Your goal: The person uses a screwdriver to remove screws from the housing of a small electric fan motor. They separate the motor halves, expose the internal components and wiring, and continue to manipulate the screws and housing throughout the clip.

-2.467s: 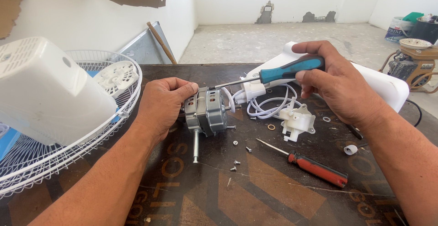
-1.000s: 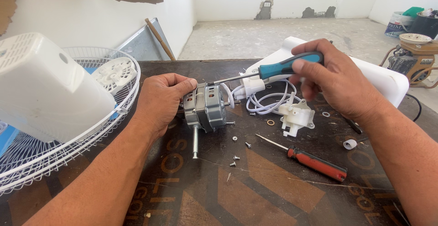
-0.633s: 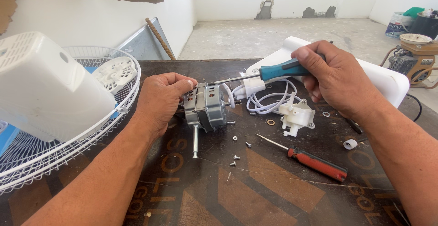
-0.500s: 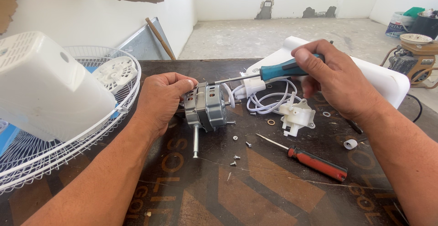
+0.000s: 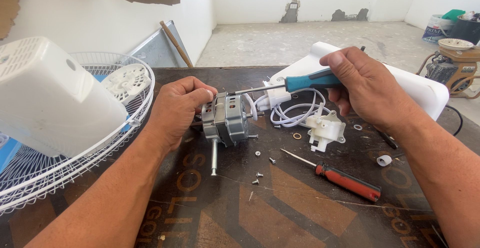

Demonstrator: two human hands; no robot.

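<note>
On the dark lettered table (image 5: 300, 213), left hand (image 5: 177, 109) fingers clamp the motor (image 5: 227, 123); right hand (image 5: 365, 85) fingers grip the teal screwdriver (image 5: 300, 83).

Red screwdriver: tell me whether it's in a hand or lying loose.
Lying loose. The red screwdriver lies flat on the table, clear of both hands; the right hand grips a teal screwdriver instead.

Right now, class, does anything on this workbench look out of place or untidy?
Yes. Small screws and washers lie scattered loose on the table beside the motor, and a red screwdriver lies among them.
</note>
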